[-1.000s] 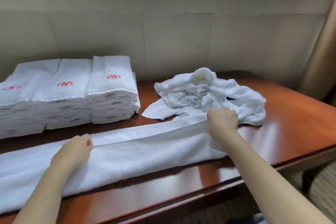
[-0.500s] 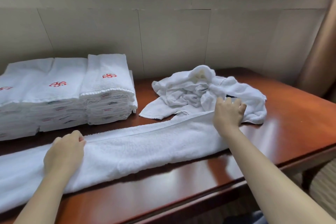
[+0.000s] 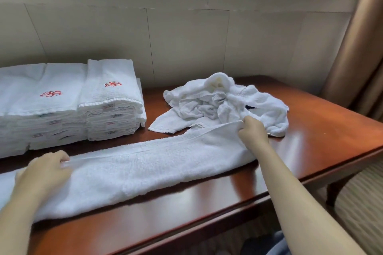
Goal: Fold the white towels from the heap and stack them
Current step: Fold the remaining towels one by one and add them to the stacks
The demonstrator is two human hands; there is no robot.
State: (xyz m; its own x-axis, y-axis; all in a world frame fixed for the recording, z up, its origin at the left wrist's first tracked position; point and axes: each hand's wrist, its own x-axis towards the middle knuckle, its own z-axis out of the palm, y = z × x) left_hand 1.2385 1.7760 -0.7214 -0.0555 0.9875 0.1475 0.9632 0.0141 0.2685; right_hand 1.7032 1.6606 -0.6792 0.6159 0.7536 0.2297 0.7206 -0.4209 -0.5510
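Long white towel, folded lengthwise, flat on counter in front of crumpled heap and folded stacks. Left grip pinching its far edge; right grip pinching same edge beside heap.

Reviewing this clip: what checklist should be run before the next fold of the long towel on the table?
1. Left hand pinches the far edge of the long towel: ok.
2. Right hand pinches its right end: ok.
3. Towel's left end squared: cannot tell, out of frame.
4. Heap apart from towel: not ok, touching by the right hand.
5. Folded stacks upright: ok.
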